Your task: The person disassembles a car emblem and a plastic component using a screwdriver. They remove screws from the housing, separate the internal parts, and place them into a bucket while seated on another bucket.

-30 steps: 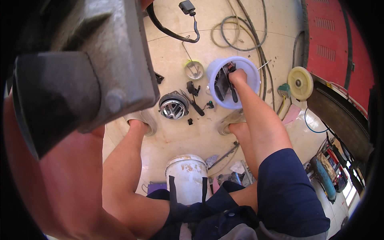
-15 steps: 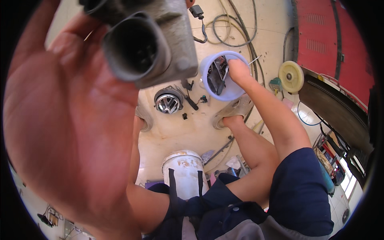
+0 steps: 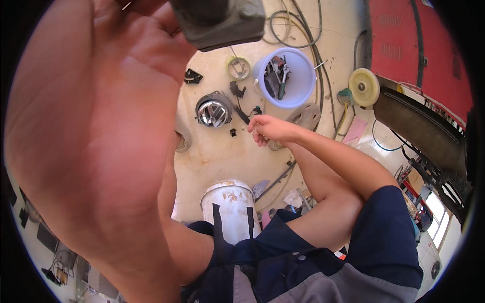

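Observation:
My left hand is close to the camera, palm in view. Its fingers, partly hidden, hold a dark grey blocky part, cut off by the top edge. My right hand hovers over the floor with loosely bent fingers, nothing visible in it. Beside it lies a black-handled tool. To its left sits a round black housing with a chrome car emblem. Beyond it stands a lavender bucket of tools, including a green-handled ratchet. A small black piece lies nearby.
A small round container and a black bracket lie farther off. Hoses run past the bucket. At right are a red cabinet, a cream wheel and a dark padded panel. A white bucket stands between my legs.
My right hand has come out of the lavender bucket and back toward me, leaving the ratchet inside. My left hand has moved the grey part up, partly out of view.

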`<state>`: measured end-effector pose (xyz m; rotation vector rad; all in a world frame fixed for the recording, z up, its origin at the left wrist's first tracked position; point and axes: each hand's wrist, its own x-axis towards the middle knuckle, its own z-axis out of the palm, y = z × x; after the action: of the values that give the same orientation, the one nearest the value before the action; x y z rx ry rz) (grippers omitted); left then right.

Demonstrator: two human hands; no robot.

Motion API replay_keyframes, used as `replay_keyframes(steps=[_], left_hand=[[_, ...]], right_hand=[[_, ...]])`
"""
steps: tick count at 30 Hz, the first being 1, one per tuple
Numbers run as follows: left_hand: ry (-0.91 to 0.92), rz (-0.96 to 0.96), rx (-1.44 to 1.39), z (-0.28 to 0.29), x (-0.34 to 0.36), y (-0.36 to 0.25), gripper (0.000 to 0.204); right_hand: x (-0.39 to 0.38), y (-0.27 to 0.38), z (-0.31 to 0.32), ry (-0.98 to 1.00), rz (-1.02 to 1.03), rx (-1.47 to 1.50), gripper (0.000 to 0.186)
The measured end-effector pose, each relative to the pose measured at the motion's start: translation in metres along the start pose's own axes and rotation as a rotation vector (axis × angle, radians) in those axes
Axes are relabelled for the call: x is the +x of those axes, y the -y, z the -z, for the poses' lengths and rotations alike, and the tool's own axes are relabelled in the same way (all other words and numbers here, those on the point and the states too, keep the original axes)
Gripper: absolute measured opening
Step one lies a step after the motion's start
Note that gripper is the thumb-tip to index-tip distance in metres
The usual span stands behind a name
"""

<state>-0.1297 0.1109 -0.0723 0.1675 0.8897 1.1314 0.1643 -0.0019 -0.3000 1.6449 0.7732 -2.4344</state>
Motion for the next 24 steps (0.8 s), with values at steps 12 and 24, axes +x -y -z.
replay_keyframes(steps=[12,24], left_hand=[[-0.068,0.079,0.074,0.020,0.052,0.053,0.039],[-0.024,0.111,0.111,-0.010,0.029,0.032,0.040]], right_hand=[[0.160,-0.053,-0.029,-0.631,-0.072,-0.945,0.027],[0.099,-0.048,-0.016,-0.455,-0.097,-0.494,0.045]])
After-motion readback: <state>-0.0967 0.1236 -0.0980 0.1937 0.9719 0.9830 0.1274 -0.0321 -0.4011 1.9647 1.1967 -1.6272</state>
